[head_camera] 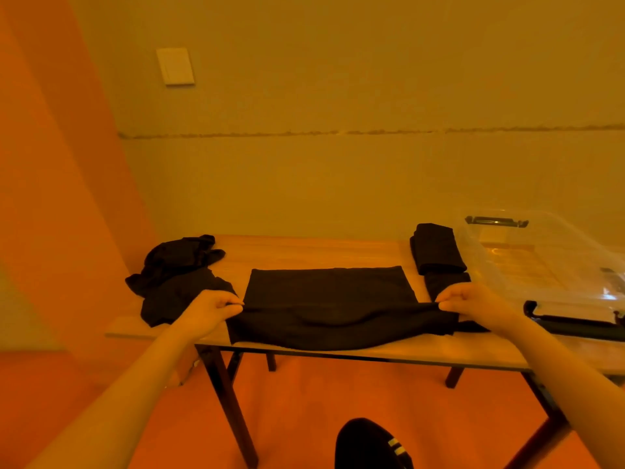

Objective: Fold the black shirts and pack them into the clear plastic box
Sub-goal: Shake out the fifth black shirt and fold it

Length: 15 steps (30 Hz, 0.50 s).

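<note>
Left hand (211, 311) pinched the left end of the fold line on the flat black shirt (331, 309), fingers curled tight on the fabric. Right hand (473, 308) did the same at the right end. Both held the cloth at about the same depth on the table, with the fold stretched straight between them.

The shirt lay across the middle of the light wooden table with dark legs (304, 252). Its near hem sat right at the table's front edge, sagging a little in the centre (no overhang that I could make out). Bare tabletop showed behind the shirt, all the way to the back edge by the wall.

To the left, a crumpled heap of unfolded black shirts (176, 275) sat close to the left corner, its near side just beside the left hand. To the right, a folded black shirt stack (436, 250) lay between the flat shirt and the box, with more dark folded cloth (446, 286) in front of it, just behind the right hand.

The clear plastic box with dark latch handles (554, 265) sat at the table's right end, running out of frame. Through the walls I saw only the table grain and reflections, no shirts inside that I could make out. A dark-edged lid or latch piece (571, 323) lay in front of it, near the right wrist.

Orange floor (304, 401) showed under the table, and a black shoe with pale stripes (372, 445) was at the bottom.
</note>
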Tool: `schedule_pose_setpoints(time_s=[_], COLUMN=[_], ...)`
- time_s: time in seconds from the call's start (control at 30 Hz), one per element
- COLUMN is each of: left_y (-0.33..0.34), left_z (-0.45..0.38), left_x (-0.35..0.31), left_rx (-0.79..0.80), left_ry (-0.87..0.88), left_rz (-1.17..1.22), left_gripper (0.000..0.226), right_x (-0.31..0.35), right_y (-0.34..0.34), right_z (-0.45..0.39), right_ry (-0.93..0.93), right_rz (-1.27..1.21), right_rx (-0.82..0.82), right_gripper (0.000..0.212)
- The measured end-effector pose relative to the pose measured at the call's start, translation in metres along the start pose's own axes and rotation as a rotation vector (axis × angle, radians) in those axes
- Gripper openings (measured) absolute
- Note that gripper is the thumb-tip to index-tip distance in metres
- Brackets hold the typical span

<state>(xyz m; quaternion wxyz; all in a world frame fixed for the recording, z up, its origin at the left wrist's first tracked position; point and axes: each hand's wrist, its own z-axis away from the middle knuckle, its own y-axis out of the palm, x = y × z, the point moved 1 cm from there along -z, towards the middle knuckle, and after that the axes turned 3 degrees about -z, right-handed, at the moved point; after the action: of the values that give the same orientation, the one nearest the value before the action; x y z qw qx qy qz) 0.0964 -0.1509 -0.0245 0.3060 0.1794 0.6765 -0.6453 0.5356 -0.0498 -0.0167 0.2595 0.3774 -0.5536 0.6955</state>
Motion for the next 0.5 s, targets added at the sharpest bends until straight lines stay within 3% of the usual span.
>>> schedule_pose_setpoints(time_s=[0.13, 0.3, 0.4, 0.5], left_y=[0.004, 0.019, 0.025, 0.018], left_z=[0.014, 0.031, 0.037, 0.033], left_x=[0.017, 0.032, 0.033, 0.028], left_rx=[0.239, 0.404, 0.395, 0.246], left_ry=[-0.043, -0.13, -0.141, -0.109], left_rz=[-0.036, -0.149, -0.135, -0.1], left_gripper=[0.011, 0.015, 0.01, 0.011], right_x=[-0.011, -0.034, -0.042, -0.033], right_y=[0.0, 0.018, 0.026, 0.017], right_z=[0.01, 0.018, 0.021, 0.018], right_ry=[0.051, 0.138, 0.136, 0.061], right_rz=[0.141, 0.293, 0.272, 0.217], right_rx=[0.165, 0.347, 0.315, 0.177], right_gripper=[0.019, 0.031, 0.032, 0.028])
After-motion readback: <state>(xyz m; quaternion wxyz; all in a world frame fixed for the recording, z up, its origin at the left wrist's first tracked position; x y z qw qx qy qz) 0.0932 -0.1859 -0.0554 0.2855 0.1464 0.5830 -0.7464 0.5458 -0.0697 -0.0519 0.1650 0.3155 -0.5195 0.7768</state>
